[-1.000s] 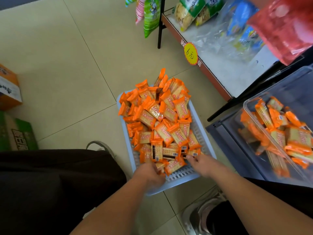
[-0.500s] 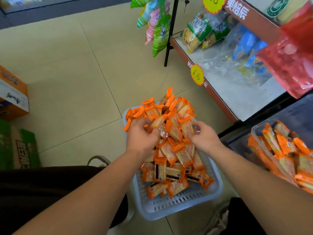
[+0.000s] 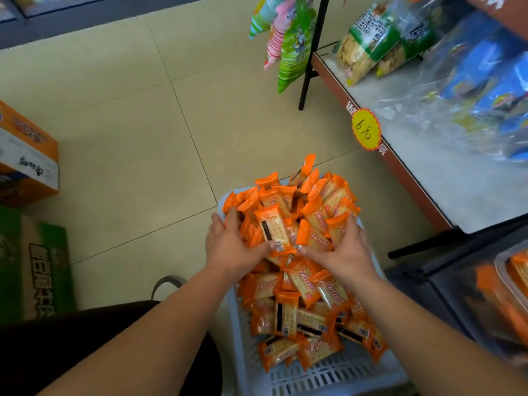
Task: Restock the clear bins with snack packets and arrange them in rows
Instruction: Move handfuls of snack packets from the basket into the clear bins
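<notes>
Two hands, the left hand and the right hand, cup one bunch of orange packets between them, fingers curled round its sides and thumbs almost meeting at its near edge. One second before, both hands lay at the near end of the basket. Half a second before, they gripped packets with thumbs apart. They have since closed on a shared bunch. Count: one basket beneath the hands, holding dozens of packets, too many to count. One clear bin right of the right hand, blurred, with packets inside. One yellow price tag beyond the right hand. Two boxes far left of the left hand, an orange box and a green box.
</notes>
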